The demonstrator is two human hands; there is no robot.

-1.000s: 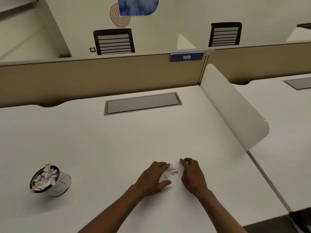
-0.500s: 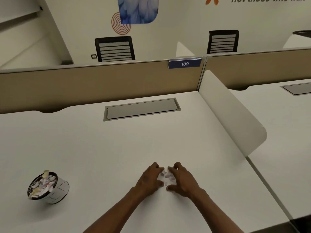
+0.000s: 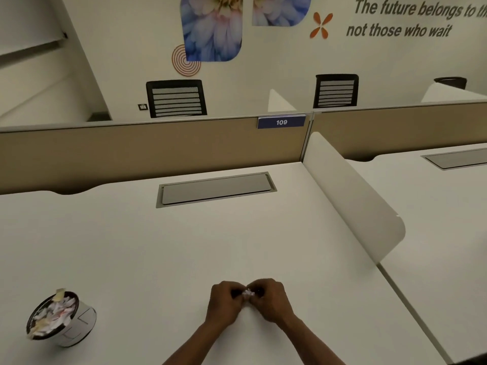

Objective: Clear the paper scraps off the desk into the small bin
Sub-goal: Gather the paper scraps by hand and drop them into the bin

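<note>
Pinching a small wad of paper scraps [image 3: 247, 293] between them, left hand [image 3: 224, 302] & right hand [image 3: 271, 301] are pressed together w/ fingers curled, low over the white desk [image 3: 184, 246] near its front edge. Small bin [image 3: 62, 318] sits well apart at far left on desk, tilted, full of scraps. Grey cable hatch [image 3: 216, 189] toward back.

I note both hands meeting at the desk's [image 3: 184, 246] near edge, left hand [image 3: 224, 302] and right hand [image 3: 271, 301] closed together around paper scraps [image 3: 248, 293]. The small bin [image 3: 62, 318], scraps inside, stands toward the near left corner, well apart.
</note>
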